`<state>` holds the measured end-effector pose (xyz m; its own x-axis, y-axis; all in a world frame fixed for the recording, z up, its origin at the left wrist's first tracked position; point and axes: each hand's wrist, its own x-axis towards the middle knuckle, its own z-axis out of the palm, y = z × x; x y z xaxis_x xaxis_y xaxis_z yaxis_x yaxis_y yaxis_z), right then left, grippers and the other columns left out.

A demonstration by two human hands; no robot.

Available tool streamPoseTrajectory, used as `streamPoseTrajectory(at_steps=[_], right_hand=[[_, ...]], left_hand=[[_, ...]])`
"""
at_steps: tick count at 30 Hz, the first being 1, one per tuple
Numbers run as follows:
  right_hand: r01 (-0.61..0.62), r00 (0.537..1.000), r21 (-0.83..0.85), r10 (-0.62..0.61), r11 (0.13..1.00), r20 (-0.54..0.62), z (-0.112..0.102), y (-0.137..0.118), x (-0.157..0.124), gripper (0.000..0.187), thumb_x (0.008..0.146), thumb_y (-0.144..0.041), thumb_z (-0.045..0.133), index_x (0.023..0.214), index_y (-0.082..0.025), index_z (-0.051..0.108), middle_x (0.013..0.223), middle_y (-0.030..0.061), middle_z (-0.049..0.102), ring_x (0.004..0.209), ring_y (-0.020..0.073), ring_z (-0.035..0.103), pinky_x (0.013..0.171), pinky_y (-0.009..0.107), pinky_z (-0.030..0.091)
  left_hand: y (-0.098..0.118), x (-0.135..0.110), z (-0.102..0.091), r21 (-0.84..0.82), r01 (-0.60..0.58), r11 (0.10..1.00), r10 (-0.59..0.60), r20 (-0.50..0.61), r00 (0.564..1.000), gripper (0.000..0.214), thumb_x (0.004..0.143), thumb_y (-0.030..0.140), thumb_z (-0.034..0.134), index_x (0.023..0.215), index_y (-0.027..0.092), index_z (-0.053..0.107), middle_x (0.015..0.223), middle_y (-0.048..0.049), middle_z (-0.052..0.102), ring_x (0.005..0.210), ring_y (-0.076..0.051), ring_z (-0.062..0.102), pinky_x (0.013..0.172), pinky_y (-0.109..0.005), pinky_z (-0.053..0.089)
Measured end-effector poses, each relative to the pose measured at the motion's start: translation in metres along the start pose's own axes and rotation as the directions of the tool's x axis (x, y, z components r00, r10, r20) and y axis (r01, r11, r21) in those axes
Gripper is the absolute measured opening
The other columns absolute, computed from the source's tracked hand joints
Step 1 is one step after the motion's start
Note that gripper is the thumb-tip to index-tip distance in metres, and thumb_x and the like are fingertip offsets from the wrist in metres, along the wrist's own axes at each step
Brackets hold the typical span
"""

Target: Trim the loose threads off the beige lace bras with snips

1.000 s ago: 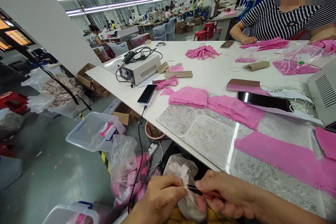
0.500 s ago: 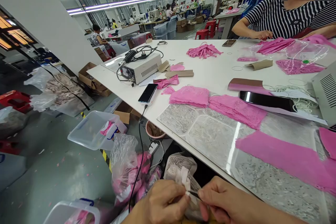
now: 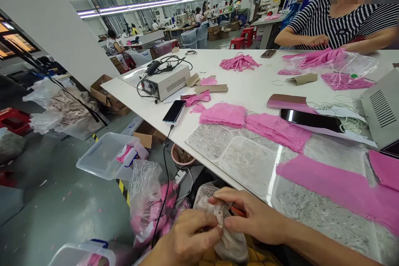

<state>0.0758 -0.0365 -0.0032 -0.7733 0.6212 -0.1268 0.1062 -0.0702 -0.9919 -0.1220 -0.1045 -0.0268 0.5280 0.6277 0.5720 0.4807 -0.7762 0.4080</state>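
Note:
Low at the front, my left hand [image 3: 193, 232] is closed, thumb and forefinger pinching an off-white piece of fabric [image 3: 232, 246]. Facing it, my right hand [image 3: 252, 216] takes the same fabric between thumb and fingers. Tucked in the right hand is a small orange-handled tool [image 3: 238, 210]; its blades are hidden. The fabric hangs down over my lap. Just behind the hands is a whitish lace-like item [image 3: 204, 193], partly covered by them.
The white table [image 3: 199, 145] edge runs close beside my right forearm. On it lie pink fabric stacks [image 3: 222, 115], a phone [image 3: 173, 111] with a cable and a white power unit [image 3: 171, 83]. Plastic bags [image 3: 145, 199] and bins crowd the floor at left. A person in stripes sits opposite.
My right hand has risen and turned, its fingers now on the fabric. The tool's dark tip, earlier against the fabric, has drawn back into the palm. The left hand stays pinched.

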Motion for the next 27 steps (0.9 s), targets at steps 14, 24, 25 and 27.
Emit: streamPoseTrajectory(at_steps=[14,24,25,27], right_hand=[[-0.114,0.987,-0.154,0.095,0.981,-0.128,0.006,0.002,0.013,0.018,0.083,-0.029,0.049,0.069,-0.017,0.053,0.061,-0.0046,0.043,0.058,0.0121,0.04,0.056,0.023,0.034],[0.063,0.976,-0.174,-0.097,0.983,-0.197,0.016,-0.02,0.046,0.024,0.082,-0.04,0.055,0.074,-0.017,0.055,0.066,-0.0024,0.05,0.062,0.0137,0.047,0.058,0.024,0.039],[0.079,0.984,-0.152,-0.102,0.985,-0.146,0.016,-0.026,0.049,0.025,0.081,-0.041,0.056,0.074,-0.017,0.056,0.065,-0.0027,0.049,0.061,0.0134,0.046,0.058,0.024,0.039],[0.112,0.99,-0.129,-0.122,0.985,-0.072,0.018,-0.038,0.055,0.028,0.081,-0.042,0.057,0.07,-0.016,0.056,0.063,-0.0032,0.046,0.06,0.0129,0.044,0.056,0.024,0.037]], left_hand=[[-0.009,0.025,-0.011,-0.378,0.603,0.703,-0.592,0.159,0.79,0.008,0.08,0.017,0.061,0.073,0.014,0.061,0.067,-0.0028,0.063,0.061,-0.012,0.058,0.059,-0.02,0.046],[-0.02,0.055,-0.05,-0.491,0.733,0.47,-0.738,0.237,0.631,0.008,0.069,0.019,0.067,0.069,0.011,0.064,0.055,0.004,0.051,0.051,-0.007,0.043,0.047,-0.016,0.035],[-0.019,0.059,-0.063,-0.46,0.724,0.513,-0.703,0.258,0.663,0.007,0.069,0.017,0.066,0.067,0.011,0.064,0.055,0.0042,0.051,0.051,-0.007,0.043,0.048,-0.015,0.035],[-0.016,0.066,-0.09,-0.393,0.715,0.578,-0.63,0.342,0.697,0.001,0.069,0.013,0.067,0.069,0.012,0.066,0.054,0.0053,0.051,0.053,-0.006,0.043,0.05,-0.014,0.035]])
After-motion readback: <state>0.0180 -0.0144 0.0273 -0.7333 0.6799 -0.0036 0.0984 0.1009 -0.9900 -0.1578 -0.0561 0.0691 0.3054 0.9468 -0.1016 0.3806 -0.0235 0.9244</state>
